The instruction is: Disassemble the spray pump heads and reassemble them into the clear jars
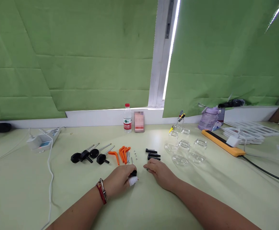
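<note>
Two bare hands rest low in the middle of the frame on a pale green table (pixel 21 179). The left hand (pixel 119 182), with a red band and a metal bangle at the wrist and a white wrap on one fingertip, is closed around a black caster (pixel 134 173). The caster's thin metal stem (pixel 132 160) sticks out past the fingers. Its long axis runs almost straight up the frame, away from the person and toward the window wall, leaning a little to the left.

The right hand (pixel 161 174) lies just right of it, palm down with fingers curled. Its fingertips are at a small dark piece (pixel 148 169) on the table. Whether it grips that piece cannot be told.

Just above the hands, from left to right, lie:
- four more casters (pixel 89 155), their stems slanting to the upper right
- a bunch of orange angle pieces (pixel 123 153)
- a few tiny screws (pixel 135 155)
- three black ribbed plugs (pixel 153 154)
- a cluster of clear glass jars (pixel 182 150)

A water bottle (pixel 127 118) stands at the back by the sill.
</note>
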`<act>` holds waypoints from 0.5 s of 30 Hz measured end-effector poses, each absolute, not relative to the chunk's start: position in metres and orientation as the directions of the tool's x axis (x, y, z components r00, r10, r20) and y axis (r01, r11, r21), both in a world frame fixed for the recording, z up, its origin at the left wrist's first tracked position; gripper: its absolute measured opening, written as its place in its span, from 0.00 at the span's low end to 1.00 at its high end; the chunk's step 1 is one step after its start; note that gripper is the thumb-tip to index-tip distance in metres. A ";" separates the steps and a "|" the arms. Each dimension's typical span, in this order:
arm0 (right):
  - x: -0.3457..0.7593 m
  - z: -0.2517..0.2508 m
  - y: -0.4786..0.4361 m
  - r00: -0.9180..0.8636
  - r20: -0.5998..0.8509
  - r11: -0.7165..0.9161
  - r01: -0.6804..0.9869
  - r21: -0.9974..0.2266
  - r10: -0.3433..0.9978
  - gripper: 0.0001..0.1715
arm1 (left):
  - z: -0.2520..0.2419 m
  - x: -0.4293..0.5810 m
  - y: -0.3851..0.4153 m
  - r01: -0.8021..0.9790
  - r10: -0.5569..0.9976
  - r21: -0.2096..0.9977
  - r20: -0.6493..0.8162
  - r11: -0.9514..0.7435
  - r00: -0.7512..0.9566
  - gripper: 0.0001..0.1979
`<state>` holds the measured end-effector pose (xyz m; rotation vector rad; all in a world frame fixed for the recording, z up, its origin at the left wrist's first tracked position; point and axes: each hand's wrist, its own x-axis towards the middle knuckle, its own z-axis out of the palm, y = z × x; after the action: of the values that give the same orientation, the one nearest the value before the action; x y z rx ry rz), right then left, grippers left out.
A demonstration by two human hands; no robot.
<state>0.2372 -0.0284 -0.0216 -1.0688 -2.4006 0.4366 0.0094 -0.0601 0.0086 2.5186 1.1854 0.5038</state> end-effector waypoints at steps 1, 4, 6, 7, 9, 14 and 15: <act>0.237 -0.020 -0.029 -0.588 0.295 0.648 0.589 -0.483 0.754 0.19 | 0.009 0.009 -0.060 0.673 0.784 0.422 0.180 -0.607 0.595 0.07; 0.238 -0.017 -0.031 -0.556 0.308 0.618 0.543 -0.568 0.772 0.17 | 0.009 0.009 -0.061 0.680 0.791 0.428 0.168 -0.596 0.588 0.07; 0.242 -0.016 -0.031 -0.507 0.305 0.572 0.537 -0.619 0.806 0.14 | 0.009 0.009 -0.061 0.680 0.798 0.442 0.161 -0.585 0.581 0.06; 0.244 -0.016 -0.030 -0.481 0.294 0.544 0.541 -0.641 0.826 0.13 | 0.009 0.009 -0.061 0.677 0.801 0.458 0.156 -0.577 0.577 0.06; 0.248 -0.018 -0.028 -0.443 0.255 0.485 0.548 -0.682 0.860 0.13 | 0.007 0.010 -0.060 0.658 0.807 0.508 0.140 -0.555 0.573 0.05; 0.254 -0.023 -0.026 -0.413 0.189 0.403 0.526 -0.749 0.891 0.13 | 0.003 0.009 -0.059 0.604 0.817 0.625 0.095 -0.494 0.569 0.06; 0.254 -0.023 -0.026 -0.414 0.190 0.403 0.522 -0.752 0.890 0.13 | 0.002 0.009 -0.059 0.597 0.819 0.640 0.089 -0.483 0.567 0.06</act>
<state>0.2543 -0.0260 -0.0233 -1.1988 -2.0775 0.8182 0.0094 -0.0591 0.0020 2.2454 1.1299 0.5236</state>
